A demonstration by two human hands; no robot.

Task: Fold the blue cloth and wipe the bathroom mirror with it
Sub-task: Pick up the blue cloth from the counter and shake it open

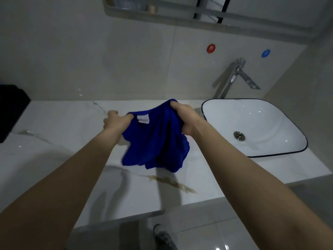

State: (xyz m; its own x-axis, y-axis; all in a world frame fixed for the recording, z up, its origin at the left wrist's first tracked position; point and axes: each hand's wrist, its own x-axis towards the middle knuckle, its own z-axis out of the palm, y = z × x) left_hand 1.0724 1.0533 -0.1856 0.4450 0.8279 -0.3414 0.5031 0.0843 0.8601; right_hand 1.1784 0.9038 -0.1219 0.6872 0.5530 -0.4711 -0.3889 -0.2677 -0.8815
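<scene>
- The blue cloth [156,141] hangs in the air between both hands, above the middle of the marble tabletop [54,127] and not touching it.
- The left hand [117,121] grips the cloth's upper left edge, its fingers curled closed on the fabric.
- The right hand [185,116] grips the upper right edge a little higher, fingers [175,105] curled and pinching a bunch of cloth.
- The cloth sags in loose folds below the hands and is not yet folded flat; a white label [143,119] shows near the left hand.
- A white basin [261,120] with a dark rim sits on the tabletop just to the right of the right forearm, well apart from the cloth.
- A chrome tap [232,76] stands behind the basin, with a red sticker [211,48] and a blue sticker [265,53] on the wall tiles above it.
- The mirror [252,8] hangs on the wall at the top of the view, well above the cloth.
- A black object [10,110] rests at the tabletop's far left edge.
- A shoe [162,235] stands on the tiled floor [216,235] below the tabletop's front edge.
</scene>
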